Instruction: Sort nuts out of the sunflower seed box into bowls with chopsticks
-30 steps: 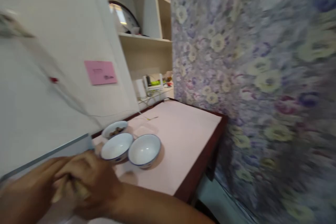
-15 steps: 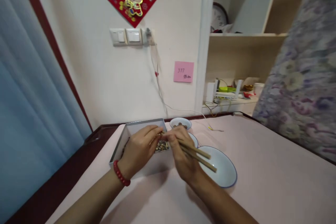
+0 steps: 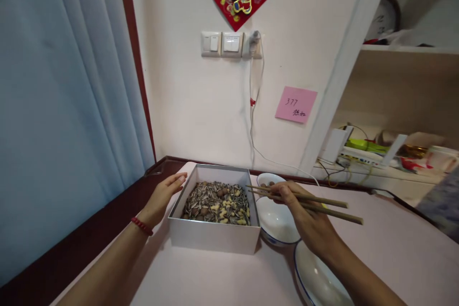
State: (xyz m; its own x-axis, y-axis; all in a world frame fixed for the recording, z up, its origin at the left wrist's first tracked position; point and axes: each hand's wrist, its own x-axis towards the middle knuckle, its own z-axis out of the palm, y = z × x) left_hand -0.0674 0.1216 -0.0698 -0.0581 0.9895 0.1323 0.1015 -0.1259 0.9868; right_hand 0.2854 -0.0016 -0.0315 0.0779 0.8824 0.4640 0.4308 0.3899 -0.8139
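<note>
My right hand [image 3: 304, 213] is closed around a pair of chopsticks [image 3: 332, 201], their thin tips pointing left over the box's right rim. A white box [image 3: 215, 239] stands open on the table, filled with striped sunflower seeds [image 3: 199, 196], yellowish peanuts [image 3: 225, 213] and round brown nuts [image 3: 220, 192]. At the box's left side, my left hand [image 3: 163, 198] is held with fingers stretched out and nothing in it. Behind my right hand, a small bowl [image 3: 265, 178] holds a few brown nuts. A white bowl [image 3: 276, 217] sits between the box and my right hand.
A larger blue-rimmed bowl [image 3: 317, 272] is at the front right, partly under my right forearm. A white cable [image 3: 283, 165] runs down the wall behind the table. The blue curtain [image 3: 71, 105] hangs at the left, and shelves [image 3: 401, 76] stand at the right.
My hands, together over the box before, have moved apart: the left to the box's left side, the right to its right with the chopsticks. The view has shifted left.
</note>
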